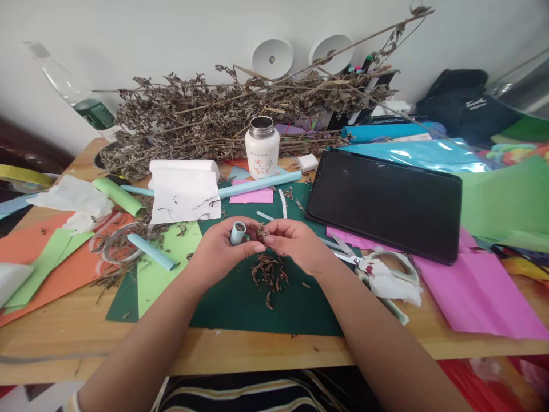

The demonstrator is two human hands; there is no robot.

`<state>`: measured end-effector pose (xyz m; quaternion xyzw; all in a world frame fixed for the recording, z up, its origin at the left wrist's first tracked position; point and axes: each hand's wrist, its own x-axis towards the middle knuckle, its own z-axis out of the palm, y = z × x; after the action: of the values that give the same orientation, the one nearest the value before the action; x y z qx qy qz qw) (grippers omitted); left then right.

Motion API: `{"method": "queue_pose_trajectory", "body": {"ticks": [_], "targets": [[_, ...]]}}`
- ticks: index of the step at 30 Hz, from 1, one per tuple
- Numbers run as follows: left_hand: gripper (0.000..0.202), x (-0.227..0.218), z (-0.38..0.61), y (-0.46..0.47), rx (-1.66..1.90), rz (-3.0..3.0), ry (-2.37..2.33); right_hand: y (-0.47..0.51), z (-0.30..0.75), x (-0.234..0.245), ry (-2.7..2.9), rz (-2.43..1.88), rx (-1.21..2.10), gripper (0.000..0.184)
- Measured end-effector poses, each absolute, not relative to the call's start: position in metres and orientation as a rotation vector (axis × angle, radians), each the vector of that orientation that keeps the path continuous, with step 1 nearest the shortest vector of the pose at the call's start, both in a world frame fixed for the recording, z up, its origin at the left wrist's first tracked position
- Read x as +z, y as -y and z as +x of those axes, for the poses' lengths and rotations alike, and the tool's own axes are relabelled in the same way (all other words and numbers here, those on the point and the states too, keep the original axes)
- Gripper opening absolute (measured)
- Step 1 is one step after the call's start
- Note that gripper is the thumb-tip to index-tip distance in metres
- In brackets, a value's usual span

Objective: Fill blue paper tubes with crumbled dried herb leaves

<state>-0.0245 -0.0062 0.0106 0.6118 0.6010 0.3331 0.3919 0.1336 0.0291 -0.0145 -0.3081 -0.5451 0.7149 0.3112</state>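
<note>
My left hand (221, 249) is closed round a short light-blue paper tube (237, 233); dried leaf bits show inside its upper end. Close beside it, my right hand (294, 240) pinches a small clump of dried leaves (262, 231) between thumb and fingers. The tip of my left thumb is near the right fingertips; whether they touch I cannot tell. Beneath both hands, a loose heap of crumbled dried leaves (269, 272) lies on the dark green cutting mat (266, 315).
Scissors (355, 260) and a black tablet (386, 200) lie to the right. A white bottle (261, 149) stands uncapped behind my hands, before a large bundle of dried plants (193, 114). Another blue paper roll (152, 252), white paper (184, 191) and orange paper (86, 269) are at left.
</note>
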Motion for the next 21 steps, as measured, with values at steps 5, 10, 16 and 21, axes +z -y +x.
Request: {"method": "queue_pose_trajectory", "body": {"ticks": [5, 10, 16, 21], "targets": [[0.024, 0.0116, -0.0226, 0.01, 0.865, 1.634, -1.627, -0.0261, 0.1303, -0.0179, 1.47, -0.911, 1.821, 0.011], [0.017, 0.0163, -0.0227, 0.0056, 0.874, 1.597, -1.653, -0.0267, 0.1304, -0.0166, 1.478, -0.933, 1.715, 0.009], [0.019, 0.0147, -0.0247, 0.0046, 1.112, 1.15, -1.468, -0.0294, 0.136, -0.0104, 1.628, -1.071, 1.517, 0.006], [0.02, 0.011, -0.0182, 0.0049, 1.141, 0.992, -1.376, -0.0311, 0.1395, -0.0118, 1.694, -1.119, 1.397, 0.009]]}}
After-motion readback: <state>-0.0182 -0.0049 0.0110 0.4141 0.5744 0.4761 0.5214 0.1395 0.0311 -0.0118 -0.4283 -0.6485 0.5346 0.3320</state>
